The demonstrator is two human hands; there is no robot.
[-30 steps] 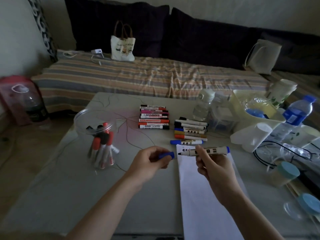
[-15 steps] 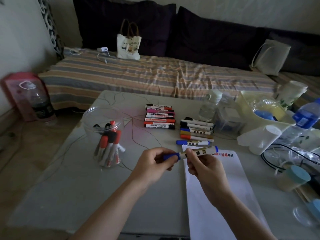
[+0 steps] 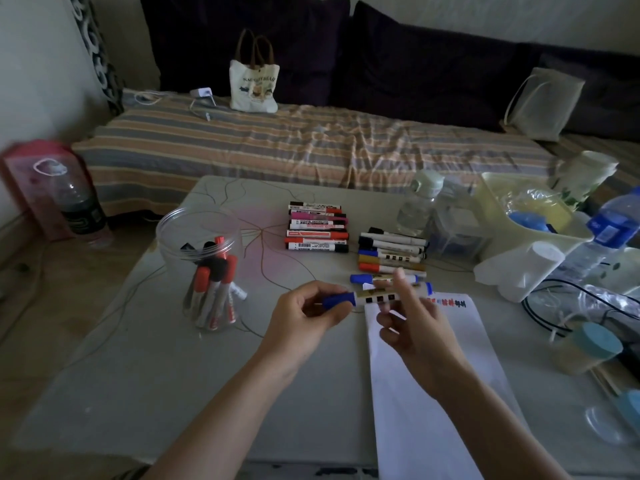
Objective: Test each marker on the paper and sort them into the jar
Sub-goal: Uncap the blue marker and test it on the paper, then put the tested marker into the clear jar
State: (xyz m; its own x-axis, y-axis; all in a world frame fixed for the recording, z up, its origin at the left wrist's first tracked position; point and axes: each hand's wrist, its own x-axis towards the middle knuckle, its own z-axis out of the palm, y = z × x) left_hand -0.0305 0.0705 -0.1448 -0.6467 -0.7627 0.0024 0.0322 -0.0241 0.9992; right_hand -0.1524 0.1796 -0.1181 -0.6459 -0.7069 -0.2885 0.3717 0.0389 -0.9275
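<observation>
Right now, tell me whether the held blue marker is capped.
Capped: the blue cap sits flush on the marker, gripped by the left hand.

A blue-capped marker (image 3: 377, 296) with a pale barrel and black squares along it lies level in the air, held just over the top edge of the white paper (image 3: 426, 368), its cap on. The paper lies flat on the surface (image 3: 145, 393) with red and dark scribbles near its top. The clear jar (image 3: 204, 268) stands upright at the left, holding red- and black-capped markers on end. Beyond the paper, two rows of markers (image 3: 318, 232) lie side by side, one blue marker (image 3: 382, 279) nearest.
</observation>
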